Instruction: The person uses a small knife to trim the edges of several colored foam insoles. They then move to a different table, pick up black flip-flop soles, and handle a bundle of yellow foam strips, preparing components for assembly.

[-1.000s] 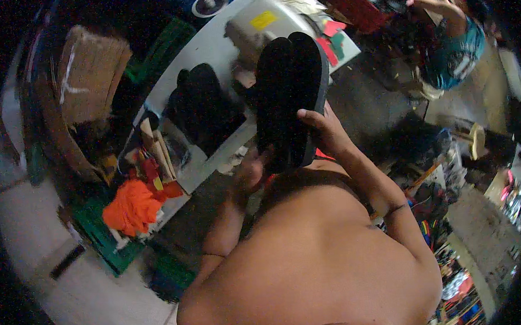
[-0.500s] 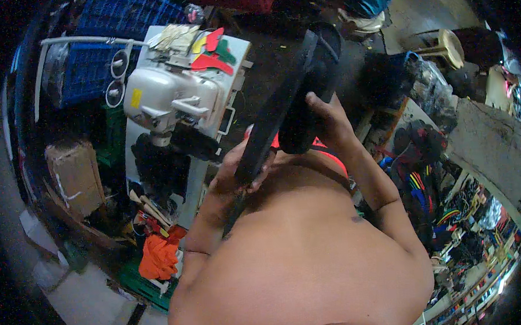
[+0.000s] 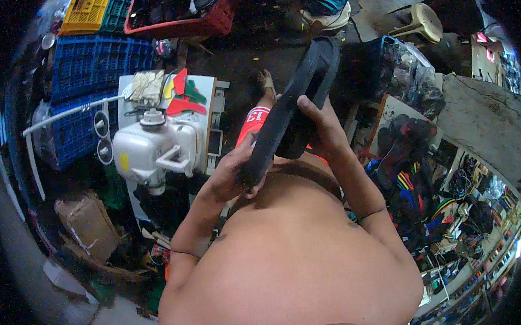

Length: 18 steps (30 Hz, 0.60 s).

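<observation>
In front of my body I hold a pair of black slippers (image 3: pixel 279 118), tilted with their far ends up and to the right. The wide face of one is turned toward me; the second sits partly hidden behind it. My left hand (image 3: pixel 237 166) is closed around the near lower end. My right hand (image 3: pixel 324 122) grips from the right side, its thumb up along the edge. Below the slippers, part of my red shorts (image 3: pixel 252 125) shows.
To the left, a grey-white sewing machine (image 3: pixel 155 147) stands on a white table with red cut pieces (image 3: pixel 186 106) and pale gloves (image 3: pixel 147 86). Blue crates (image 3: pixel 102 65) and a red crate (image 3: pixel 208 22) lie beyond. At right are a board with dark footwear (image 3: pixel 407 136) and a beige stool (image 3: pixel 424 24).
The slippers have turned slightly, so the second one's edge shows more at the far end. My view has shifted, bringing the red crate and my leg into sight. Both hands keep their hold.
</observation>
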Motion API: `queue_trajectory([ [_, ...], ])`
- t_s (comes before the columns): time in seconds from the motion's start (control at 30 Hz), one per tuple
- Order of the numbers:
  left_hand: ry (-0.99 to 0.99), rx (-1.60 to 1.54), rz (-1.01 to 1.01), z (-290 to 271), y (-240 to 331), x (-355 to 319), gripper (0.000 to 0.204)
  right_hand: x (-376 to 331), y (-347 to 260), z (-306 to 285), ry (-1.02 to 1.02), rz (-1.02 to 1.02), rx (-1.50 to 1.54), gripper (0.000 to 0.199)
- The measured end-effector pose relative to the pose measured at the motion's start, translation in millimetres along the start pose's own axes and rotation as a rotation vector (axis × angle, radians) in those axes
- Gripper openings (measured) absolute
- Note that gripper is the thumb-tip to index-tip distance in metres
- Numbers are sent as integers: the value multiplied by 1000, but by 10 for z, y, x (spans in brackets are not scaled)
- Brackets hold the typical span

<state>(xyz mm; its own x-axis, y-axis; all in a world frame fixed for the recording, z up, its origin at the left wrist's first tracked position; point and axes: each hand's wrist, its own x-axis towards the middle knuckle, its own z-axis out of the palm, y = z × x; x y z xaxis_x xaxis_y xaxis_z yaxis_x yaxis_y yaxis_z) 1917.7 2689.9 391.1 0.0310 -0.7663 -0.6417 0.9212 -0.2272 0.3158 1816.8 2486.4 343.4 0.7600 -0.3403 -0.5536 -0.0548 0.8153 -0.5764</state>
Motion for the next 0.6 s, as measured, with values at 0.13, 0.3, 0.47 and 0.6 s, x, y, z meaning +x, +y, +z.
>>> queue_trajectory([
  [0.13, 48, 100, -36, -47, 414, 341, 43, 403, -234, 105, -19, -47, -6, 73],
  [0.3, 117, 463, 115, -267, 980, 846, 55, 1122, -505, 454, 41, -157, -161, 76],
  [0.47, 57, 426, 417, -358, 1508, 1266, 86, 1758, -775, 811, 101, -290, -379, 117],
  [0.6, 39, 708, 439, -349, 1880, 1297, 93, 2023, -1006, 984, 69, -322, -332, 124],
])
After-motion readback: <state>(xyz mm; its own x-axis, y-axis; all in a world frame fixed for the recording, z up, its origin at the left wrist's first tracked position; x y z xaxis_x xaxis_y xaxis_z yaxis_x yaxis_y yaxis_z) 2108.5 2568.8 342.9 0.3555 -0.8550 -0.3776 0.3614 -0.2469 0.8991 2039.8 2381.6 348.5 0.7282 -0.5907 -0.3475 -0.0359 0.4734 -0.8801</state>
